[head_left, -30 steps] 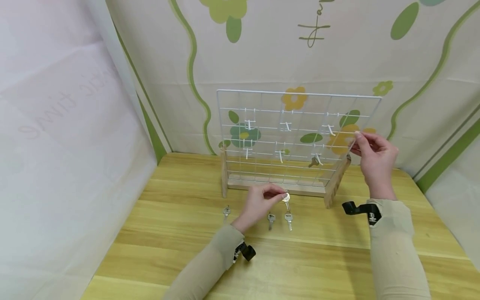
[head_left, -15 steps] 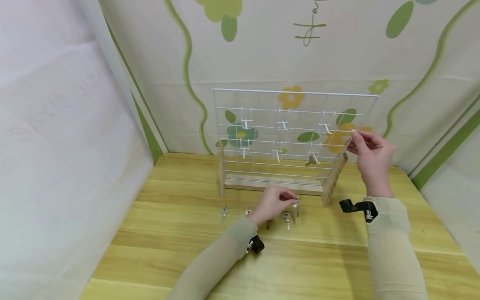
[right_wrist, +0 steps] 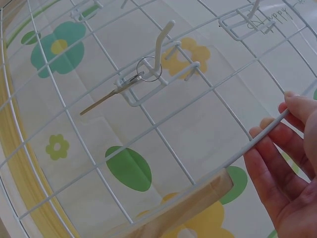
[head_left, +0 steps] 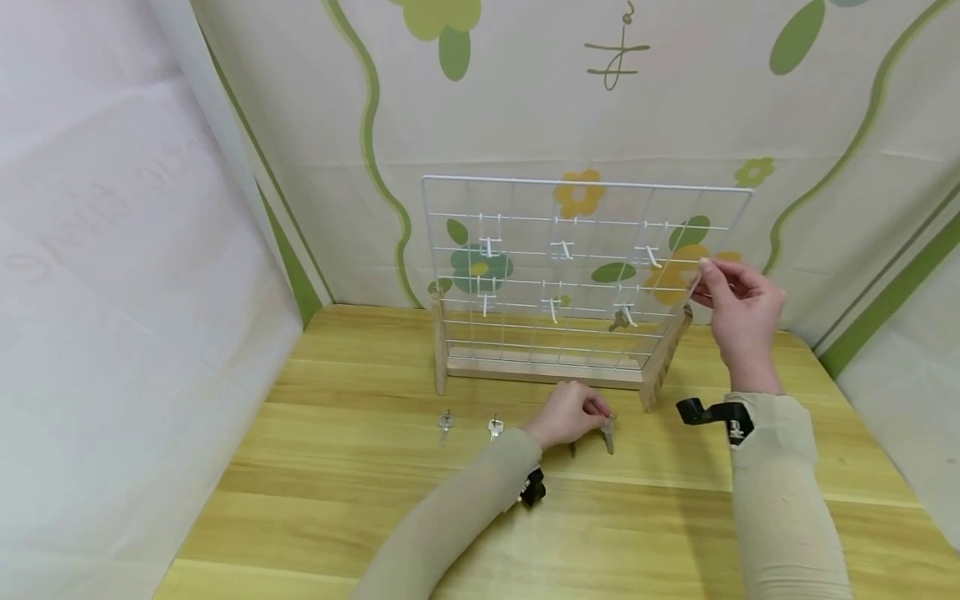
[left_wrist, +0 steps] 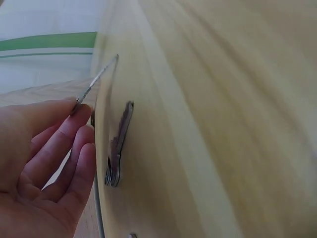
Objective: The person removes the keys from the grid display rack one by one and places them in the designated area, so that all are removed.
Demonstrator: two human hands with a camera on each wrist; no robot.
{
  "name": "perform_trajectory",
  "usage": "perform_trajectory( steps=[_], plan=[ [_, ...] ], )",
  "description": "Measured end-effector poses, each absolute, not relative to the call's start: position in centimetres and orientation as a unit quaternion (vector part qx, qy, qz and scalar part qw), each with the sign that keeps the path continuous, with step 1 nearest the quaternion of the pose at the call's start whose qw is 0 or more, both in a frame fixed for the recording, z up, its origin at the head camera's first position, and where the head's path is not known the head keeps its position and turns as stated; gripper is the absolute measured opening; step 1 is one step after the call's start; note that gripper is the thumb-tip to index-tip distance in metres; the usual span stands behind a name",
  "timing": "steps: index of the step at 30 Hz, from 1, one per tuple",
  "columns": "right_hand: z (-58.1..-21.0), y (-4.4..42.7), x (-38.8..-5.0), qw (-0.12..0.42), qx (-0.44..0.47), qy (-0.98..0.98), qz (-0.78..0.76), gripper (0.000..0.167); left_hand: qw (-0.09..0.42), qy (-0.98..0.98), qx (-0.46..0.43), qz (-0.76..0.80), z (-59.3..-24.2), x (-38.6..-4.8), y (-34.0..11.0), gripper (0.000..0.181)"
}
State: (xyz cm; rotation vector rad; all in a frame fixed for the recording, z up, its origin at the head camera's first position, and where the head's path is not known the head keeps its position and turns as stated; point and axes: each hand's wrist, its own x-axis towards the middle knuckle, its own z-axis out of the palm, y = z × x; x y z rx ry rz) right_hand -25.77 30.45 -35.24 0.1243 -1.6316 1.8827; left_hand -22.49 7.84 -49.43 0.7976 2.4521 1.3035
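Observation:
My left hand (head_left: pixel 566 415) pinches a small silver key (head_left: pixel 608 437) between thumb and fingers, low over the table in front of the rack. In the left wrist view that key (left_wrist: pixel 94 83) points away from the fingertips, and another key (left_wrist: pixel 121 144) with a ring lies on the wood beside it. With my right hand (head_left: pixel 746 312) I hold the right edge of a white wire grid rack (head_left: pixel 525 333). A key (right_wrist: pixel 104 101) hangs by its ring from a hook (right_wrist: pixel 161 47) on the grid; it is the lower right hook in the head view.
Left of my left hand, two keys (head_left: pixel 446 427) lie in a row on the wooden table (head_left: pixel 337 467); another is mostly hidden by the hand. Several white hooks (head_left: pixel 489 246) sit on the grid. Wooden feet (head_left: pixel 656 371) support it, with a patterned cloth (head_left: pixel 525 92) behind.
My left hand has moved right and closer to me, carrying the pinched key. A key it was covering now shows on its left. My right hand stays on the rack's edge.

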Motion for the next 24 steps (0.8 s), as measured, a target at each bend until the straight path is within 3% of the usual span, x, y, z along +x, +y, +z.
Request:
perform_trajectory(
  steps=[24],
  plan=[
    [-35.5,30.61,-25.76,0.313,0.046,-0.633,0.707,0.034,0.116,0.865,0.297,0.387,-50.45,-22.72,8.2,0.011]
  ],
)
